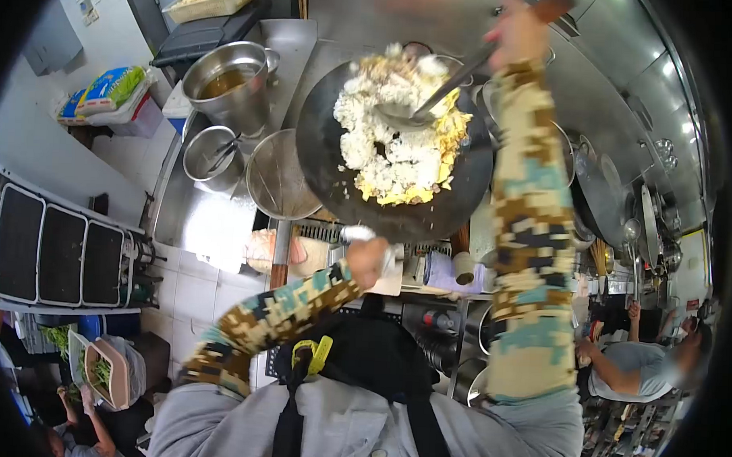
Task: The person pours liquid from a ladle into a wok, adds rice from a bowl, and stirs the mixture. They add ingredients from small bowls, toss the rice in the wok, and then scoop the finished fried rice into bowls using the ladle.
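Observation:
A large black wok (320,166) holds white rice (361,140) mixed with yellow egg (450,143) and small brown bits. The bowl of a metal ladle (406,117) rests on the rice, tilted. High on the right, my right hand (519,36) grips the ladle by its handle, whose wooden end sticks out past the fingers. My left hand (367,262) is closed at the near edge of the wok, around a white cloth (358,233). Whether a wok handle lies under that cloth is hidden.
Left of the wok sit a round strainer (283,177), a small metal pot with tongs (213,157) and a taller pot of brown liquid (226,83). Pans (601,180) hang at the right. Another person (635,367) works at far right; another person's arms (89,416) show lower left.

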A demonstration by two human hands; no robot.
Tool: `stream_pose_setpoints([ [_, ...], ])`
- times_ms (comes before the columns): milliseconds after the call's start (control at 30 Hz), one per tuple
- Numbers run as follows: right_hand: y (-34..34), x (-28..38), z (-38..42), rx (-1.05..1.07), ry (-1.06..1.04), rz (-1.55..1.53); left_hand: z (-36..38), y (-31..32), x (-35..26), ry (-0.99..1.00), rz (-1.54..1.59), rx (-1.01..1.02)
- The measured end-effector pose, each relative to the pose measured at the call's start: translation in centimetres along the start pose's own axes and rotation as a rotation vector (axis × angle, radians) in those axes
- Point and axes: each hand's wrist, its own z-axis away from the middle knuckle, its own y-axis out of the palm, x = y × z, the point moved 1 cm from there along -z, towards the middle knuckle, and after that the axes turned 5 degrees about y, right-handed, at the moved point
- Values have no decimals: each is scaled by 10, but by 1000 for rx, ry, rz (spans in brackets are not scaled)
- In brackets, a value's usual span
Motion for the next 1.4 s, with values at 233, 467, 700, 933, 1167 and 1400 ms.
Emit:
stream_pose_setpoints([
  [233,12,28,62,-55,-5,173,-18,42,-81,192,-515,127],
  [467,-41,66,-36,270,-215,62,32,10,-22,-108,-223,-199],
  [700,21,-15,69,-80,-109,78,-56,15,-23,-80,-10,-56],
  [933,-6,13,21,190,62,120,-33,37,-61,45,-62,-174],
  [1167,-6,95,38,718,109,74,-137,30,-62,136,-64,-124],
  [1400,15,-25,-29,342,31,-107,-109,46,-78,-64,-110,-153],
])
